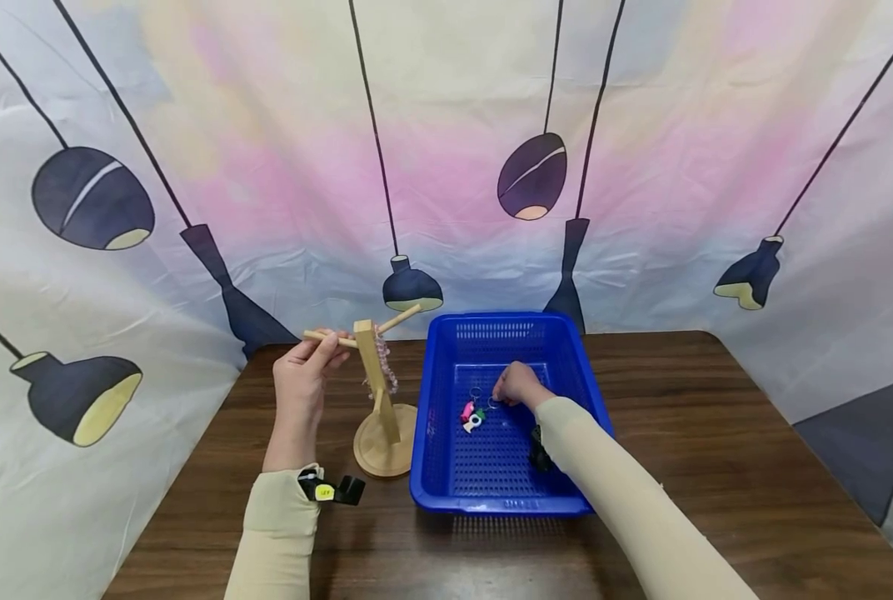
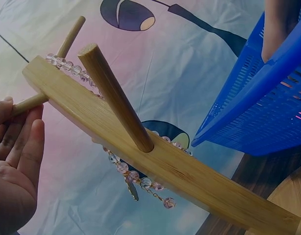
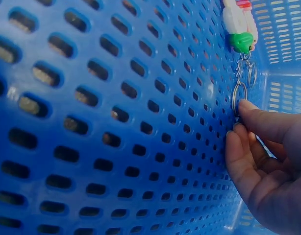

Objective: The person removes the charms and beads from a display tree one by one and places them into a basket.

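Note:
My left hand (image 1: 301, 385) holds a side peg of a wooden stand (image 1: 377, 379) between thumb and fingers, near the stand's top. A string of pink and clear beads (image 2: 133, 175) hangs on the stand behind its post. Inside the blue basket (image 1: 508, 505), my right hand (image 1: 520, 384) pinches the metal ring of a keychain with a white and green charm (image 3: 240, 42). That charm lies on the basket floor. Right beside it lies a pink keychain (image 1: 467, 411), with its own ring near the hand.
The stand's round base (image 1: 377, 462) rests on the brown wooden table (image 1: 686, 433), just left of the basket. Behind the table hangs a cloth (image 1: 461, 192) printed with dark lamps. The basket's raised walls surround my right hand.

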A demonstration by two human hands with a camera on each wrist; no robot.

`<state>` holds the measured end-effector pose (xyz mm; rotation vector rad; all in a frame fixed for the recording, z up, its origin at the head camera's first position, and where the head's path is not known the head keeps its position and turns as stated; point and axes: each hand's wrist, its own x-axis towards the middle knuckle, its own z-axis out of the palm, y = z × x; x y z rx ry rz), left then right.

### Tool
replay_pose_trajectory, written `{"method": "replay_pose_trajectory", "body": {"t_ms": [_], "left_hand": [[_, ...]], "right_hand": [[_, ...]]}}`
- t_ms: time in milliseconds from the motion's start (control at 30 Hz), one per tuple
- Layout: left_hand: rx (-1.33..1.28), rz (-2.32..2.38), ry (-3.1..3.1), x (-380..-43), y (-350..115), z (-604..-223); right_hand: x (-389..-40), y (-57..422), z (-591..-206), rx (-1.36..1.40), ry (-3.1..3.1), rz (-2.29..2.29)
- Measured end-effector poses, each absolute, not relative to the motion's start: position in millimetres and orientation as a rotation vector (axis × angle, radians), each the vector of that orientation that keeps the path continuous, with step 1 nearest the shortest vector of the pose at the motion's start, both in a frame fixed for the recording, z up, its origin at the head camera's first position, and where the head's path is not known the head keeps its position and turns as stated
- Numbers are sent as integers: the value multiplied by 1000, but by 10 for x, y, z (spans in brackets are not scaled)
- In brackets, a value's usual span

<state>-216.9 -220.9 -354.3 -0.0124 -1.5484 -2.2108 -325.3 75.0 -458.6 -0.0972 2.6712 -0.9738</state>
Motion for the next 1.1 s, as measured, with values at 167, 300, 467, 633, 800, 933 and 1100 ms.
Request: {"method": "replay_pose_trajectory", "body": {"t_ms": [167, 300, 467, 633, 800, 933, 1100], "left_hand": [[-3, -2209, -1547, -2170, -2219, -3551], [-15, -2200, -1549, -2165, -2235, -3552], [-58, -2179, -1573, -2159, -2231, -3546], [-44, -2183, -1587, -2158, -2225, -3556], [-18, -2185, -1590, -2159, -2225, -3562], [-13, -2188, -1604, -2162, -2225, -3561], [-7, -2196, -1601, -2163, -2230, -3560]], "right_hand": [[-3260, 758, -4580, -133, 2656, -992], [-3271, 746, -4546, -126, 2613, -993], [-3277, 767, -4445, -116, 2560, -969], [-3256, 803, -4254, -185, 2582, -922], [-3226, 814, -4041, -284, 2571, -1015], [-3181, 803, -3869, -343, 2518, -1174], [-3071, 781, -3667, -418, 2474, -1307]]}}
